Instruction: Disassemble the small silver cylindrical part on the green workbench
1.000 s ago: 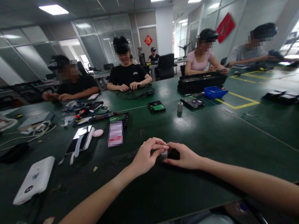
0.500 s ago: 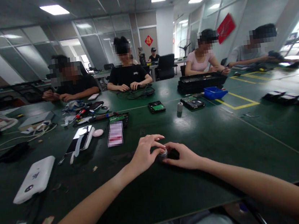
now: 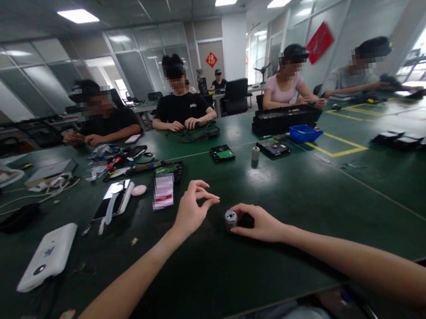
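Observation:
My right hand [image 3: 262,223] rests on the green table with thumb and fingers curled around a small grey metal cylinder [image 3: 231,221]. The cylinder stands upright, its round top showing small dark holes, rather like a little motor. My left hand [image 3: 194,204] is raised up and to the left of it, apart from it. Its thumb and a finger come together at the tips, the other fingers held loosely above; anything between the tips is too small to make out. A second metal cylinder [image 3: 255,154] stands farther back.
Hard drives [image 3: 222,152] lie beyond my hands, near a blue tray [image 3: 303,133] and a black case [image 3: 287,118]. To the left are a phone [image 3: 163,191], a white device [image 3: 48,256], cables and tools. Several people sit across the table.
My left hand has lifted off the top of the cylinder and moved up and left, uncovering the holes. My right hand stays around the cylinder.

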`<state>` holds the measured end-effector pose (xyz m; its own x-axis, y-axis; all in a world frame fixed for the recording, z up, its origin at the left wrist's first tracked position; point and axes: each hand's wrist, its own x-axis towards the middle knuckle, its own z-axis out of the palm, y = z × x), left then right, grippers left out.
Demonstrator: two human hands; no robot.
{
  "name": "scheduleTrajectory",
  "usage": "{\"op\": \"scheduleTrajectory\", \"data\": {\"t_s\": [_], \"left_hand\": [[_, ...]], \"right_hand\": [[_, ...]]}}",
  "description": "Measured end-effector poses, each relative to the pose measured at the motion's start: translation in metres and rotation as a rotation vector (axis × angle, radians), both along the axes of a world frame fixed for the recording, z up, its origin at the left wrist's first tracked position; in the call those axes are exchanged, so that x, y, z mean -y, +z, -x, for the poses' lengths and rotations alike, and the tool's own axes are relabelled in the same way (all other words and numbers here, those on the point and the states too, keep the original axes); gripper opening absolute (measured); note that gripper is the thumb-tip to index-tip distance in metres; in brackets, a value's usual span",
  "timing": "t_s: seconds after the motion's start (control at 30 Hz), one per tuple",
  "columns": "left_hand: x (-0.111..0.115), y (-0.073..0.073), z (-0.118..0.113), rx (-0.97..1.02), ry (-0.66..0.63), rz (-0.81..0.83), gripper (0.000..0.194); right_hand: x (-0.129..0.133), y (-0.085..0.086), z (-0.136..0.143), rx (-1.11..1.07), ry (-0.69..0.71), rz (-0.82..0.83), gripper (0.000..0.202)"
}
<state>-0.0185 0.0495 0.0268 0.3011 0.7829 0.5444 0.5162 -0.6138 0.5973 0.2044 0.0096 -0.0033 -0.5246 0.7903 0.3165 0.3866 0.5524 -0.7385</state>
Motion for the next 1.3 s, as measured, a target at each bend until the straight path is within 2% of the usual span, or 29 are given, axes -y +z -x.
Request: {"op": "scheduleTrajectory", "data": {"t_s": [0.13, 0.2, 0.37, 0.47, 0.57, 0.7, 0.8, 1.03, 1.2, 1.3], "left_hand": [[-0.023, -0.013, 0.023, -0.094, -0.044, 0.154, 0.034], [-0.029, -0.020, 0.030, -0.186, -0.095, 0.212, 0.035], [-0.031, -0.024, 0.035, -0.289, -0.123, 0.192, 0.060], [-0.029, -0.022, 0.033, -0.310, -0.121, 0.174, 0.054], [-0.022, -0.015, 0.025, -0.247, -0.103, 0.149, 0.044], [0.000, 0.004, 0.006, -0.096, -0.126, 0.088, 0.045], [0.015, 0.012, -0.006, -0.112, -0.179, 0.028, 0.039], [0.023, 0.007, -0.010, -0.158, -0.212, 0.023, 0.017], [0.024, 0.006, -0.012, -0.163, -0.215, 0.016, 0.015], [0.025, 0.006, -0.012, -0.167, -0.221, 0.039, 0.016]], "right_hand": [[0.000, 0.001, 0.000, 0.010, 0.002, 0.012, 0.038], [0.000, 0.001, 0.000, 0.015, 0.002, 0.016, 0.039], [0.001, 0.002, 0.001, 0.015, -0.005, 0.005, 0.039], [0.001, 0.003, 0.001, 0.010, 0.003, 0.011, 0.039], [0.001, 0.003, 0.000, 0.000, 0.011, 0.011, 0.038], [0.000, 0.000, 0.000, -0.005, 0.010, -0.002, 0.039], [-0.001, -0.002, 0.000, 0.004, -0.001, -0.018, 0.038], [-0.001, -0.001, 0.000, 0.006, 0.001, -0.015, 0.034], [0.000, -0.002, 0.000, 0.020, -0.002, -0.019, 0.032], [0.002, -0.002, 0.000, -0.024, -0.018, -0.036, 0.047]]}}
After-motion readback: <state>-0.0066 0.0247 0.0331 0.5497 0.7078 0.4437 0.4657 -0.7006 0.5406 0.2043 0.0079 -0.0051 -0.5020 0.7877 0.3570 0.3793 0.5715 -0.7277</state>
